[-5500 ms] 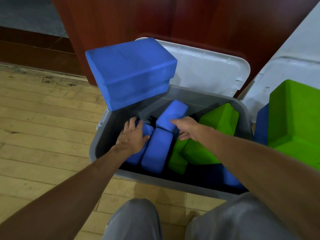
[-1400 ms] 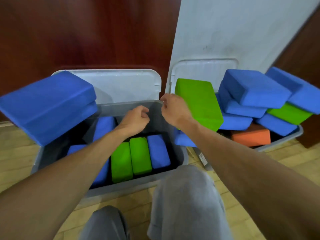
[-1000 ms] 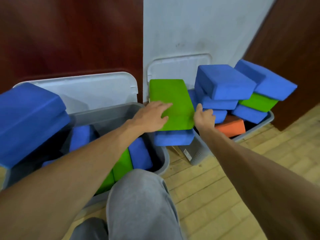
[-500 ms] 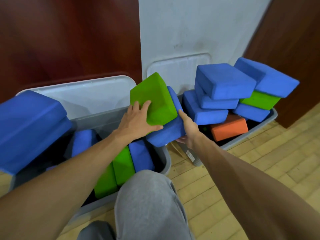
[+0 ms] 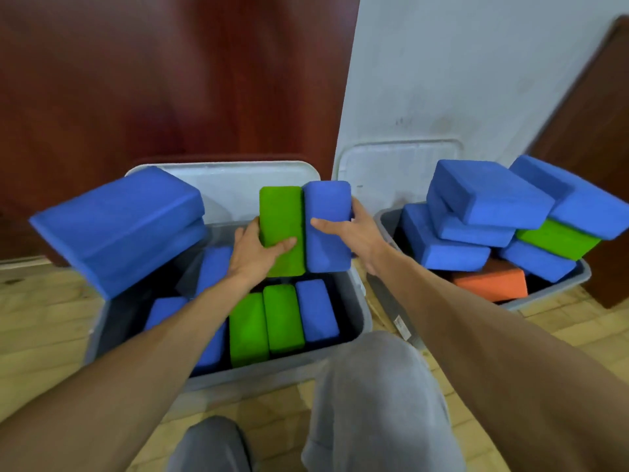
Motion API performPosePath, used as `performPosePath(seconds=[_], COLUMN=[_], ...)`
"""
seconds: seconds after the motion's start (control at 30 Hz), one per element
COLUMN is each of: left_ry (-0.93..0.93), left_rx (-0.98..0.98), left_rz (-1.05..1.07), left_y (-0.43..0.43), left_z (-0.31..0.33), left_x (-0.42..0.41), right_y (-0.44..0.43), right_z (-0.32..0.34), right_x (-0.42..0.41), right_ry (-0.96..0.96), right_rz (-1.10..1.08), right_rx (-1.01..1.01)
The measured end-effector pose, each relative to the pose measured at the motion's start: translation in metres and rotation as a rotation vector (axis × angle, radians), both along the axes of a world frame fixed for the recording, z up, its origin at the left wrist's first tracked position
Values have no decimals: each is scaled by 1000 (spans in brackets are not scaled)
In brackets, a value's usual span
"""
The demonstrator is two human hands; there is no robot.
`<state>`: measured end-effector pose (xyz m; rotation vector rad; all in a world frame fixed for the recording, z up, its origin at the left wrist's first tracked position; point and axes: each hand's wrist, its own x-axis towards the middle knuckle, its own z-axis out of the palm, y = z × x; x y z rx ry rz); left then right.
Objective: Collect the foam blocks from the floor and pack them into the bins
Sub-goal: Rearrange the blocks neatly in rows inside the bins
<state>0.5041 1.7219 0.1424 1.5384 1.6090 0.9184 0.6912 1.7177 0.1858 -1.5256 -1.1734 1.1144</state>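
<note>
Gripping green block (image 5: 280, 212) in left hand (image 5: 253, 253), blue block (image 5: 328, 206) in right hand (image 5: 354, 233), centre frame. Press together, upright; lower squarely into bin (image 5: 258, 371), likely behind packed row (image 5: 282, 318).

My one view comes from the camera on the wearer's head, tilted forward and down, so the grey-trousered knees (image 5: 374, 386) fill the near edge. It sits close over the left grey plastic bin (image 5: 272, 371), with the right grey plastic bin (image 5: 558, 296) off to the right. The dark red wooden panel (image 5: 153, 80) and pale painted wall (image 5: 459, 63) close the far side.
</note>
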Motion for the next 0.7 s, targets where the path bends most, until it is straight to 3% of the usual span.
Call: performPosePath(seconds=[0.33,0.7], left_ry=[-146,-196], left_rx=[-85,-163], left_rz=[94,26], left_y=[30,53], left_z=[-27,-45], left_x=[-42,-20], right_y=[24,62], right_z=[-22,-63], right_x=[-40,-21], right_ry=[-209,-288], right_rz=[-1,-42], right_rx=[125,41])
